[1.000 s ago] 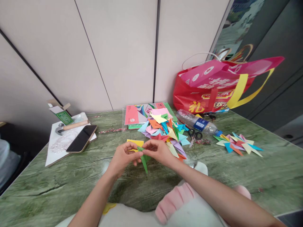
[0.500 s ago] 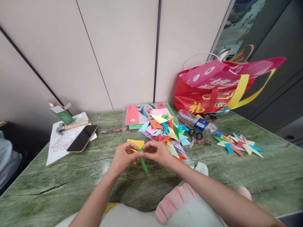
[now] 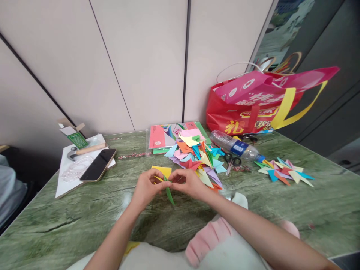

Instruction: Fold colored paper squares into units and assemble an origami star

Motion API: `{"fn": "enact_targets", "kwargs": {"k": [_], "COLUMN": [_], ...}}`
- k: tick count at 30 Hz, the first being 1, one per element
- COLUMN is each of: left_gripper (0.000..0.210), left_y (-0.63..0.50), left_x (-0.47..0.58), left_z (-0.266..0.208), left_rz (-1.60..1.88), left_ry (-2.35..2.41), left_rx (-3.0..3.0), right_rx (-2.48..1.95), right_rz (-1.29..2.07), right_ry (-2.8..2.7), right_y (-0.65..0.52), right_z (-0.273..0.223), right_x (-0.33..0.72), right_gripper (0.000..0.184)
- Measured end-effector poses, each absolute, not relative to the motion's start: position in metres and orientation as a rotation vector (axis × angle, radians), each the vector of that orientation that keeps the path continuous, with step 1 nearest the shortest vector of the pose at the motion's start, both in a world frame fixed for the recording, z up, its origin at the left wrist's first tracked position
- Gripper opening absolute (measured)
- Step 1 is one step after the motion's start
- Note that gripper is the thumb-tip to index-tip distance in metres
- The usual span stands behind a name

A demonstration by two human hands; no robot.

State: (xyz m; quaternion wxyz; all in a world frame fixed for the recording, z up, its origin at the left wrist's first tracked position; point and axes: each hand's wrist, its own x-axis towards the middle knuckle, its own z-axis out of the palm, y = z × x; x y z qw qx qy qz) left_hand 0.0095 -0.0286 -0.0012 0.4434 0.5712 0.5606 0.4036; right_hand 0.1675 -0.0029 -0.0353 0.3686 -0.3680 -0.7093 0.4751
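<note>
A folded strip of green paper [image 3: 169,196] is pinched between my two hands above the table, its pointed end hanging down. My left hand [image 3: 148,186] grips it from the left with thumb and fingers closed. From the other side my right hand [image 3: 188,183] pinches it, fingertips almost touching those of the left. Just behind them lies a yellow sheet of paper [image 3: 163,171], partly hidden by my fingers. Beyond my right hand spreads a heap of folded paper pieces [image 3: 194,155] in many colours.
Scissors [image 3: 232,162], a plastic bottle [image 3: 239,147], a paper star cluster [image 3: 285,171] and a red bag [image 3: 253,108] stand or lie to the right. At left are a phone [image 3: 98,165], a hammer [image 3: 90,149], a small box [image 3: 75,137] and clear beads [image 3: 77,168].
The hanging end of the green paper has tilted slightly to the left. Both hands stay in nearly the same place, still pinching it.
</note>
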Motion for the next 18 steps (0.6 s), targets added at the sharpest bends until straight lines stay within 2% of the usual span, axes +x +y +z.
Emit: {"fn": "enact_targets", "kwargs": {"k": [12,18], "left_gripper": [0.026,0.025], "left_y": [-0.0268,-0.0278], "left_x": [0.0088,0.0096], "left_z": [-0.0038,-0.0012], "left_rz": [0.999,1.022], "left_ry": [1.404,1.421], "left_rx": [1.496,1.527], "right_rx": [-0.958,-0.916], "right_rz": [1.154,1.131], "right_ry": [-1.868,-1.9], "right_y": [-0.002,-0.0011], "right_z": [-0.037,-0.0367], "right_x": [0.1662,0.1668], "right_gripper": [0.01,0.01]}}
